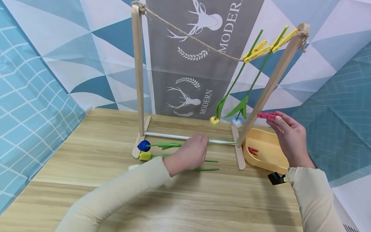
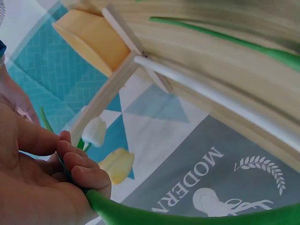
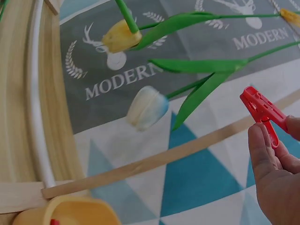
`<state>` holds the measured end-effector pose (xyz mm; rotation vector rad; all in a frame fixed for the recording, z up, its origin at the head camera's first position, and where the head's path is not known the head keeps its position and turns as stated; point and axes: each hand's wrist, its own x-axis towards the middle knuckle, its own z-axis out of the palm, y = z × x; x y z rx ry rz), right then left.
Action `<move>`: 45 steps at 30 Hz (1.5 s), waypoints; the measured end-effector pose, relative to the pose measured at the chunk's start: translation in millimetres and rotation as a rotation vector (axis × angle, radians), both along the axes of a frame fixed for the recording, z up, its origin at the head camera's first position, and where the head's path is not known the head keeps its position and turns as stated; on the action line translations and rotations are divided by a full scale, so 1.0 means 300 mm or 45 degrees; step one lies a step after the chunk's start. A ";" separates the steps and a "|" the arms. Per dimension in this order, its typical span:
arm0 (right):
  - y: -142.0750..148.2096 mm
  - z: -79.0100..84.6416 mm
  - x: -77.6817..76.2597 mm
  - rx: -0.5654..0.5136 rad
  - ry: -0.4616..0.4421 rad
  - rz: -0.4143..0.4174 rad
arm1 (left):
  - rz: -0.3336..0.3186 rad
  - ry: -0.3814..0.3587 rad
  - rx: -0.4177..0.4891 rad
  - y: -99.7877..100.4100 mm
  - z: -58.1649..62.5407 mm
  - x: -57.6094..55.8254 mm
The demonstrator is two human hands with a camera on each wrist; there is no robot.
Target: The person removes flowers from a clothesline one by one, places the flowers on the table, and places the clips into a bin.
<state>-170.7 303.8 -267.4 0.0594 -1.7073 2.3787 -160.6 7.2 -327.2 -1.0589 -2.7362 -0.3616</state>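
Note:
My left hand (image 1: 192, 151) is above the table and grips the green stem of a blue tulip (image 1: 144, 146); the hand covers part of the stem. In the left wrist view the fingers curl round that stem (image 2: 126, 213). A red clothespin (image 3: 262, 112) is pinched in my right hand (image 1: 291, 138), beside the right post of a wooden frame. From the frame's rope (image 1: 185, 33), a yellow tulip (image 1: 214, 120) and a white-blue tulip (image 1: 237, 122) hang head down under yellow clothespins (image 1: 256, 53). Below the left hand lie a yellow tulip (image 1: 145, 156) and a white flower (image 1: 134, 167), partly hidden by the sleeve.
At the right, an orange-yellow basin (image 1: 268, 141) holds red clothespins (image 1: 253, 150). The wooden posts (image 1: 138, 71) stand on flat feet, joined low down by a white rod (image 1: 168, 135). A patterned cloth (image 1: 58, 29) hangs behind the wooden table (image 1: 72, 164).

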 end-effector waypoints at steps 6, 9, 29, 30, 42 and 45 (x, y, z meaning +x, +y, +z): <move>0.017 -0.046 -0.005 -0.012 -0.124 -0.020 | -0.007 0.058 -0.088 -0.002 -0.040 0.018; 0.026 -0.071 -0.009 -0.025 -0.151 -0.008 | 0.001 0.073 -0.134 0.000 -0.058 0.029; 0.102 -0.239 -0.047 -0.133 -0.191 0.108 | 0.048 -0.033 -0.309 0.011 -0.147 0.084; 0.105 -0.244 -0.049 -0.132 -0.206 0.101 | 0.048 -0.032 -0.306 0.011 -0.150 0.086; 0.143 -0.309 -0.073 -0.122 -0.375 0.060 | 0.060 -0.044 -0.335 0.007 -0.165 0.112; 0.153 -0.319 -0.077 -0.123 -0.427 0.047 | 0.069 -0.050 -0.347 0.009 -0.165 0.120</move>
